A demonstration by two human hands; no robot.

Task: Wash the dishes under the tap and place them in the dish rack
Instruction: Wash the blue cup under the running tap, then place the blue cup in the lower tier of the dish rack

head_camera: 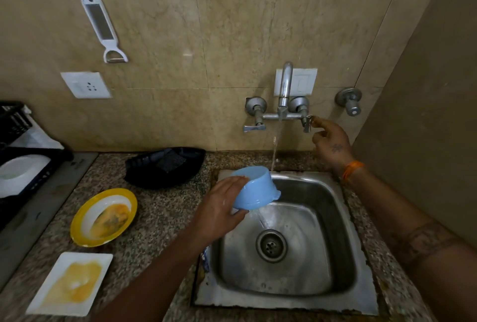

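My left hand (219, 209) holds a light blue bowl (254, 188) tipped on its side over the steel sink (335, 218), and water pours out of it toward the drain. A thin stream runs from the tap (285, 86) just behind the bowl. My right hand (331, 142) pinches the tap's right handle (308, 123). A dirty yellow-rimmed plate (103, 217) and a dirty white square plate (71, 284) lie on the counter to the left. The black dish rack (28, 174) at the far left holds a white dish (18, 175).
A black tray (165, 166) with a scrub pad sits behind the sink's left corner. A peeler (102, 25) hangs on the wall above a socket (86, 85). A second valve (349, 102) sticks out right of the tap. A wall closes the right side.
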